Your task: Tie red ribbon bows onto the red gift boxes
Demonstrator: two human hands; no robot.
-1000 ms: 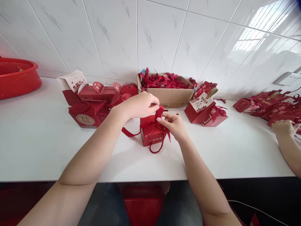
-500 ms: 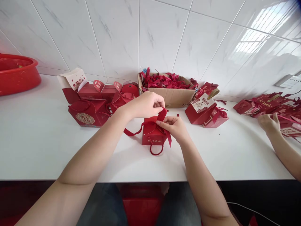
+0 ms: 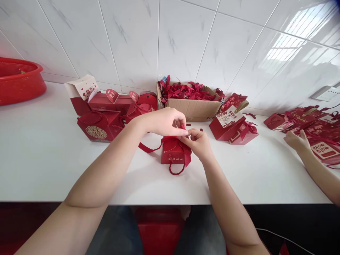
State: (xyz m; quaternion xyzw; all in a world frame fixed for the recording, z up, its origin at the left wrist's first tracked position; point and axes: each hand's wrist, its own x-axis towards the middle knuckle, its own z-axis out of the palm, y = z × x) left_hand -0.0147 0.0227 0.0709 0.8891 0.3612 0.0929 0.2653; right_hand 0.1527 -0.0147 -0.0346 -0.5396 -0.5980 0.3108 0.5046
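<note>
Left hand [image 3: 171,122] has its thumb and fingers closed on the red satin ribbon [image 3: 149,149] above the red gift box [image 3: 175,156], and the right hand [image 3: 199,143] pinches it beside them. That gift box stands upright on the white counter [image 3: 225,184], its twisted rope handle [image 3: 177,173] hanging on the near side and one ribbon tail trailing out to its left. Well to the right of the gift box, a co-worker's hand [image 3: 298,141] is at a cluster of red favor boxes [image 3: 324,148]. Left of it and slightly behind is a double-happiness box [image 3: 97,132]; right and behind, a ribbon-tied box [image 3: 244,135] leans near a box with a cream label [image 3: 224,129]. Directly behind it sits a cardboard carton [image 3: 196,108] of loose ribbons [image 3: 186,92]. Far left of it and behind is a red plastic basin [image 3: 22,86]; beyond everything rises the marbled tile wall [image 3: 183,42].
</note>
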